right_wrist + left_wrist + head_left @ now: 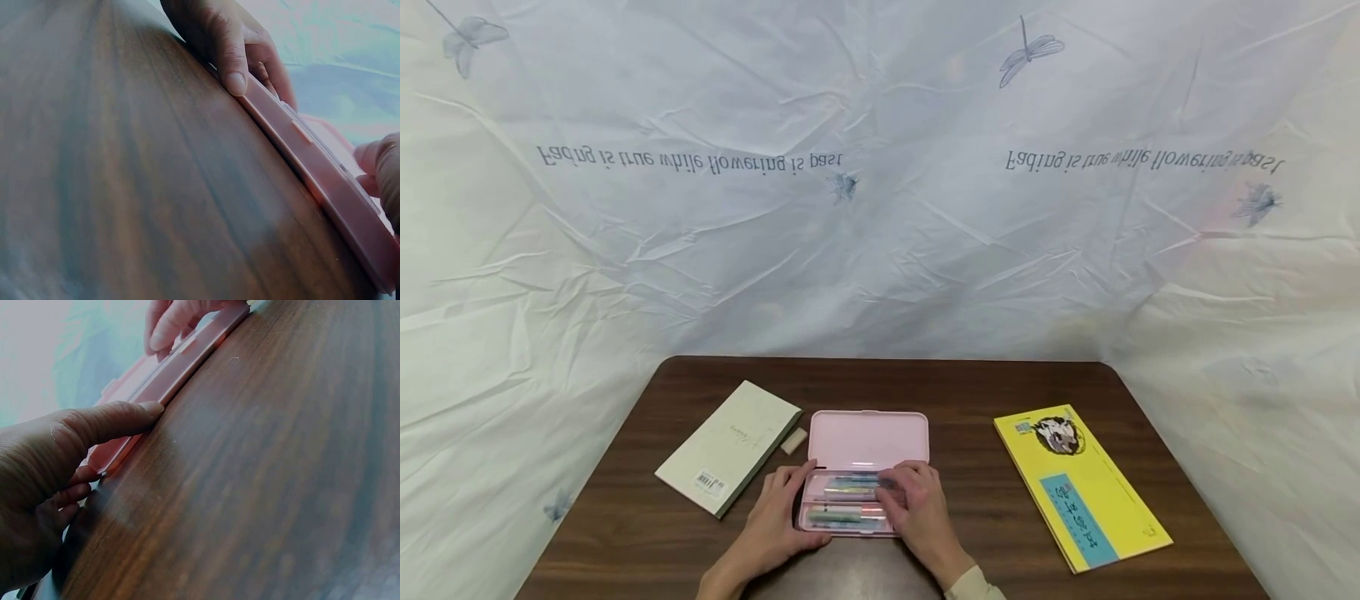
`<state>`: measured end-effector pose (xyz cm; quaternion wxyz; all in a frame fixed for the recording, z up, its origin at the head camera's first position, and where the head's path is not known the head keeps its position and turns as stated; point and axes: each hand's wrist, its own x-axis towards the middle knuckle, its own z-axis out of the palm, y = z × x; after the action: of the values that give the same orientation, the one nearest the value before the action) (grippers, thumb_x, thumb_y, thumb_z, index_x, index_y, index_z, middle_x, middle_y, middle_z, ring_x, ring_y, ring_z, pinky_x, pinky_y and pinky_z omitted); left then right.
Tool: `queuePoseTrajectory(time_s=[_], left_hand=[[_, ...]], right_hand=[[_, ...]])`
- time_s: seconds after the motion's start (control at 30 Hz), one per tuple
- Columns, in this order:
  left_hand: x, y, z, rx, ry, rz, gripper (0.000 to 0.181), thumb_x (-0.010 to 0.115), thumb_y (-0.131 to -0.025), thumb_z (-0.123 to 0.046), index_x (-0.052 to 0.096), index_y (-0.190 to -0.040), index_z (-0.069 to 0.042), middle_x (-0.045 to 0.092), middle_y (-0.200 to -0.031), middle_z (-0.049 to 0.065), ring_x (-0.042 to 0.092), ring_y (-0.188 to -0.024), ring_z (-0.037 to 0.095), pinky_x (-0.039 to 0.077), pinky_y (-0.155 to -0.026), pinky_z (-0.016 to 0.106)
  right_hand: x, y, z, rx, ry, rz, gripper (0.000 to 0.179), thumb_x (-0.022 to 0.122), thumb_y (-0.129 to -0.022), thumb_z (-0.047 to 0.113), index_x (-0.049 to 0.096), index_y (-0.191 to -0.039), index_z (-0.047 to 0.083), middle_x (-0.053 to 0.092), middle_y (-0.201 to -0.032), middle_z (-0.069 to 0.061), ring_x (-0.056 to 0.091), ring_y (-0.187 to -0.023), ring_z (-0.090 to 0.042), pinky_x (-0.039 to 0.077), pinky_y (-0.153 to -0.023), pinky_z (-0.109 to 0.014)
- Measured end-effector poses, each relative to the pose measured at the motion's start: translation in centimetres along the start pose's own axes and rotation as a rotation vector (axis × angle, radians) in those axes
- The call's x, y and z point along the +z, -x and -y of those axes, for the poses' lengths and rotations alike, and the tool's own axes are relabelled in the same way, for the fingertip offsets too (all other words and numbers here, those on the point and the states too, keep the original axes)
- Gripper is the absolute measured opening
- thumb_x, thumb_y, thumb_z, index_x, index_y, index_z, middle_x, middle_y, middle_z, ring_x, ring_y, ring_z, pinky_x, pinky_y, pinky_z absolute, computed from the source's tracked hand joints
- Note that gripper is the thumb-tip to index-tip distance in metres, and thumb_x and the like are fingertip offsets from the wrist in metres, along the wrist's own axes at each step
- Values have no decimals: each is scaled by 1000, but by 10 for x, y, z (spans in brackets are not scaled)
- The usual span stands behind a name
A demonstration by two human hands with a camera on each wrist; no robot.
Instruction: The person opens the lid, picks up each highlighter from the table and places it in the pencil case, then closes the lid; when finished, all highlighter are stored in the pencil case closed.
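Observation:
An open pink pencil case lies on the table, its lid folded back toward the far side. Inside, pens lie in the back part and thicker pens or markers in the front part. My left hand holds the case's left end, with the thumb against the front wall and the other fingers around the side and back. Bent over the right end of the case, my right hand has its thumb and fingers down at the pens. Whether it pinches one is hidden.
On the left lies a pale notebook with a barcode label, and a small eraser sits between it and the case. A yellow book with a blue panel is at the right. White printed cloth hangs behind the brown table.

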<state>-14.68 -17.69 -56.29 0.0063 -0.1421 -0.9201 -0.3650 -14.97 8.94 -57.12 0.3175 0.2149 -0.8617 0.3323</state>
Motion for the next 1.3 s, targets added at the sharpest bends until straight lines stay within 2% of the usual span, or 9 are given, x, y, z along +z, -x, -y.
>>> queuePoseTrajectory(time_s=[0.1,0.17,0.3,0.43,0.53,0.63,1.0,1.13,1.3], left_hand=[[1,0,1,9,-6,-7,111,97,-63,-54,50,-157,-16,53,-133,-2,43,-123,19,47,-94,46],[1,0,1,15,-11,-12,112,97,-63,-55,49,-157,-16,53,-133,-2,44,-123,18,46,-94,46],[1,0,2,32,-17,-29,113,97,-63,-56,48,-157,-15,54,-134,-1,44,-122,19,46,-94,45],[0,1,0,46,-16,-46,116,97,-63,-56,46,-158,-13,55,-135,1,45,-122,19,47,-93,44],[0,2,-1,49,-13,-49,117,97,-64,-57,45,-159,-13,54,-136,1,45,-122,19,47,-93,44],[-1,2,-1,51,-10,-53,118,97,-64,-57,44,-160,-14,54,-136,1,44,-122,19,47,-93,43],[0,2,-1,66,2,-60,123,98,-62,-56,40,-162,-13,55,-133,-1,45,-121,18,47,-93,42],[0,3,-1,71,20,-86,131,101,-59,-52,33,-164,-11,56,-131,-4,46,-118,17,47,-91,40],[2,3,0,44,39,-93,139,101,-59,-51,24,-167,-10,56,-131,-5,47,-120,17,48,-90,41]], right_hand=[[-2,-2,-5,31,-32,-74,26,89,-79,4,76,-100,12,73,-97,5,63,-97,-16,48,-85,-39],[-4,-4,-10,86,-52,-132,24,86,-82,2,76,-101,10,74,-99,3,65,-98,-18,50,-86,-37],[-10,-7,-20,276,-68,-212,21,82,-88,2,77,-107,10,76,-108,-1,66,-107,-22,53,-93,-36],[-14,-9,-27,458,-129,-211,25,79,-93,6,75,-118,9,74,-120,-6,64,-115,-26,51,-100,-47],[-15,-12,-31,550,-188,-183,31,77,-96,9,71,-126,7,71,-125,-11,64,-116,-31,51,-100,-55],[-13,-16,-35,622,-228,-161,37,76,-98,14,67,-133,7,68,-129,-14,64,-117,-32,51,-101,-57],[-9,-30,-44,679,-324,-113,42,74,-100,21,64,-138,6,69,-128,-14,64,-116,-32,51,-104,-54],[-10,-32,-43,686,-342,-111,37,74,-101,22,68,-136,10,71,-126,-10,65,-112,-27,52,-100,-40],[-11,-29,-40,694,-419,-141,35,70,-103,20,68,-136,10,71,-129,-10,64,-111,-24,50,-93,-23]])
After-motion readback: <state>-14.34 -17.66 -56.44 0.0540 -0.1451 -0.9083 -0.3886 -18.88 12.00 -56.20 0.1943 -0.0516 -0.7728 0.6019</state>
